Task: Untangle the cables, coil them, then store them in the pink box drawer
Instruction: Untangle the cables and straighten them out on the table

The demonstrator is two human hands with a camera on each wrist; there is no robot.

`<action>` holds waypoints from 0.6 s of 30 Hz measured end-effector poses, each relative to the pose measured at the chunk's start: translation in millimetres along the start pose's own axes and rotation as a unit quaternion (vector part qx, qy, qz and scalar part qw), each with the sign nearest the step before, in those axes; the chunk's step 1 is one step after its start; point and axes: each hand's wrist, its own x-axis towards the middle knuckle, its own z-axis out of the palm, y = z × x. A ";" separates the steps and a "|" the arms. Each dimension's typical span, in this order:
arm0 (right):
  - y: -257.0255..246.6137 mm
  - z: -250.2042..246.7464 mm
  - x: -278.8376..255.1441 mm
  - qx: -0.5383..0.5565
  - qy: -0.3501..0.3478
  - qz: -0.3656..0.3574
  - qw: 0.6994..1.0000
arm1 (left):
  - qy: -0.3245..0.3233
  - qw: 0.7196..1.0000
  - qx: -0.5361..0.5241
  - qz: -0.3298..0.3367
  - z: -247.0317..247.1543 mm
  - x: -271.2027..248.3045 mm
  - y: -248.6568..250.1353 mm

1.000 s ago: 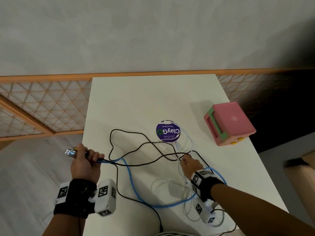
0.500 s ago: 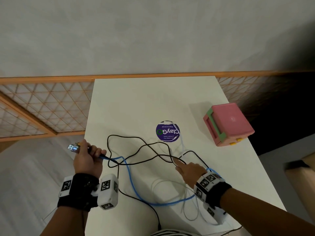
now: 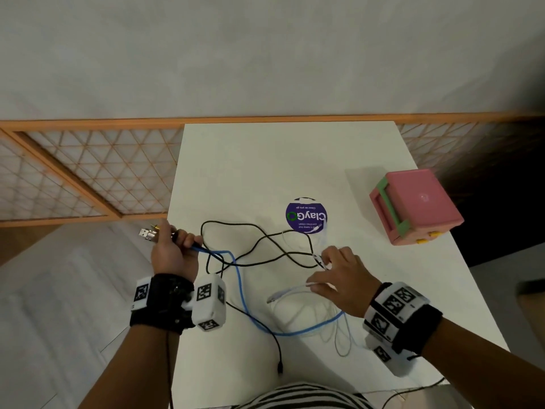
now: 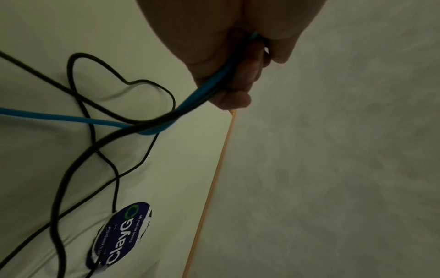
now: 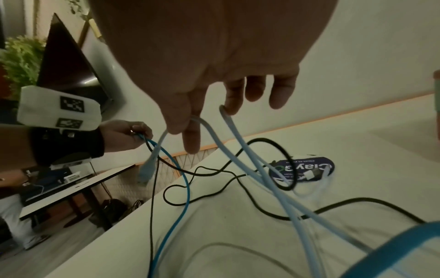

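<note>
Two cable ends (image 3: 149,232) point left from the left hand (image 3: 174,255).

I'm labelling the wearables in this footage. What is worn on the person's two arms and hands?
Both hands are bare, with no gloves or sleeves. The left wrist has a black strap carrying white blocks printed with black square tag markers. The right wrist has the same black strap and tagged white blocks. A thin black lead hangs below the left strap.
</note>
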 end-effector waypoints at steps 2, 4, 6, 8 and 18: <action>-6.2 2.4 0.9 0.013 0.058 0.005 0.998 | 0.004 1.000 -0.009 -0.005 -0.8 -3.2 -0.3; -8.2 1.3 5.3 0.070 0.076 0.034 0.994 | 0.004 1.000 -0.020 -0.005 -1.9 -5.1 2.6; -10.2 -6.5 12.8 0.200 0.099 0.069 0.972 | 0.001 1.000 -0.023 -0.006 -4.4 -7.0 5.6; -16.5 -17.2 23.5 0.361 0.119 0.101 0.919 | -0.008 1.000 -0.024 -0.015 -7.0 -9.2 4.3; -83.2 2.2 73.3 0.316 0.018 -0.019 0.948 | -0.175 0.960 0.201 -0.087 16.2 -44.7 -36.1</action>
